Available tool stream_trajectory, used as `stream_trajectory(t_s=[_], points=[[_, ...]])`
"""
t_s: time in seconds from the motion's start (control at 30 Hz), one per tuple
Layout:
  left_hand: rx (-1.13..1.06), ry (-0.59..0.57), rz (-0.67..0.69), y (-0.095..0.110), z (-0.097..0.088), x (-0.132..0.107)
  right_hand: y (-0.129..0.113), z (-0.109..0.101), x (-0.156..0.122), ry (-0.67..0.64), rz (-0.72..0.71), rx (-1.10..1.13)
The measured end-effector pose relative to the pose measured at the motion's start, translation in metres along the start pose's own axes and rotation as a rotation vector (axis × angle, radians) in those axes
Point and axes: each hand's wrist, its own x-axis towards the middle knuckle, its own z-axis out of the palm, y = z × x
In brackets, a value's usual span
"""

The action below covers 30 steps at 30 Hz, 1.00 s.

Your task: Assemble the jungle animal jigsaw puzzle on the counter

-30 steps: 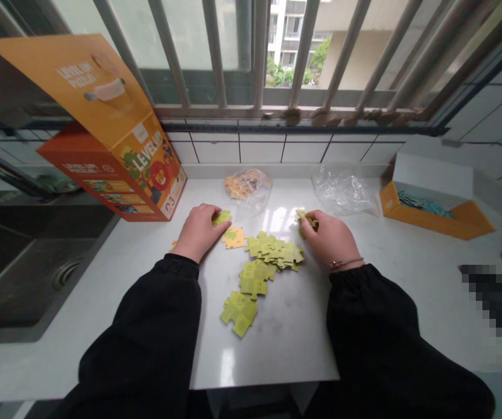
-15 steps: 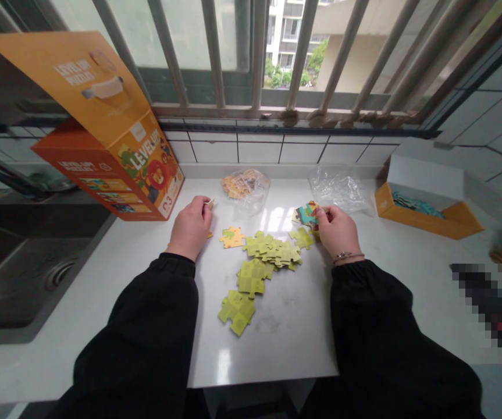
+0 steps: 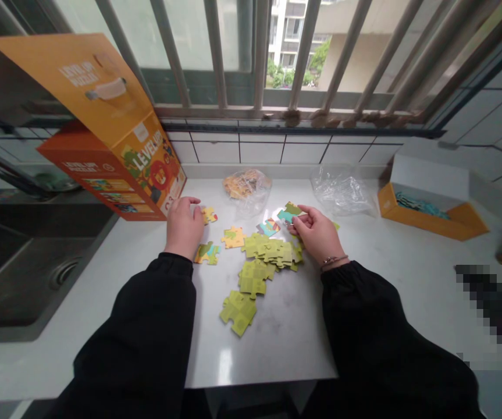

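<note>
A heap of puzzle pieces (image 3: 268, 251) lies face down, yellow-green, in the middle of the white counter (image 3: 277, 326), with two more clusters (image 3: 238, 312) trailing toward me. My right hand (image 3: 316, 234) pinches a teal and green puzzle piece (image 3: 289, 212) just above the heap. My left hand (image 3: 184, 226) rests on the counter, its fingertips on a small orange piece (image 3: 209, 215). Three face-up pieces lie near: one (image 3: 207, 253) below my left hand, one orange (image 3: 233, 237), one multicoloured (image 3: 268, 227).
An orange puzzle box (image 3: 115, 145) leans at the back left beside a dark sink (image 3: 19, 267). Two clear plastic bags (image 3: 247, 187) (image 3: 342, 189) lie by the tiled wall. An open orange box (image 3: 434, 201) stands at the right. Barred window behind.
My right hand turned a piece face up and lifted it leftward over the heap. My left hand moved up toward the box; face-up pieces now lie beside it.
</note>
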Motion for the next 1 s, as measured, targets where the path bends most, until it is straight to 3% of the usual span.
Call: stream_trajectory(t_s=[0.1, 0.2, 0.3, 0.37, 0.5, 0.6, 0.7, 0.83, 1.0], points=[[-0.011, -0.094, 0.157, 0.013, -0.005, -0.007, -0.003, -0.002, -0.001, -0.011, -0.025, -0.117], [-0.086, -0.303, 0.346, 0.03, -0.009, -0.018, -0.005, -0.007, -0.002, 0.004, -0.067, -0.274], [-0.155, -0.523, 0.533, 0.042, -0.01, -0.028, -0.005, -0.021, 0.001, 0.091, -0.111, -0.417], [-0.173, -0.587, 0.571, 0.043, -0.009, -0.031, -0.002, -0.033, 0.003, 0.163, -0.149, -0.527], [-0.118, -0.514, 0.478, 0.035, -0.007, -0.029, 0.009, -0.043, 0.007, 0.15, -0.223, -0.735], [-0.029, -0.419, 0.413, 0.029, -0.006, -0.026, 0.017, -0.041, 0.008, 0.047, -0.21, -0.806], [-0.005, -0.397, 0.404, 0.032, -0.008, -0.027, 0.021, -0.041, 0.008, 0.028, -0.178, -0.835], [-0.157, -0.468, 0.498, 0.053, -0.01, -0.04, 0.017, -0.046, 0.005, 0.061, -0.113, -0.903], [-0.295, -0.652, 0.704, 0.075, -0.007, -0.062, 0.005, -0.046, -0.003, 0.05, -0.023, -1.028]])
